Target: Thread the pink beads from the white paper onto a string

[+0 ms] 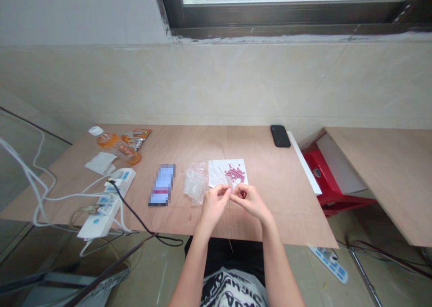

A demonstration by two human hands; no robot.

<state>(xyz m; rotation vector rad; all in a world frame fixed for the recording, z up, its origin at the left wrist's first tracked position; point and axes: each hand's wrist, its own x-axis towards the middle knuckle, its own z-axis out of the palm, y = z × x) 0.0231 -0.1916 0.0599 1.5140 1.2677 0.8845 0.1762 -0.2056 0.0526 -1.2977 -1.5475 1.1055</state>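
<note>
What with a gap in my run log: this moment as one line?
left hand and right hand: fingertips pinched together, item unclear | just beyond: small pink round pieces on white paper | beside: clear plastic bags

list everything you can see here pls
table: one, light wood, under all
pink beads: one pile, pink, on the white sheet
white sheet: one, white, mid table
clear bags: small heap, clear, left of the sheet
black phone: one, black, far right edge
bottle: one, orange, lying far left
power strip: one, white, left edge
red stool: one, red, beside table
left hand: one, fingers pinched, near the sheet
right hand: one, fingers pinched, meeting the left
</note>
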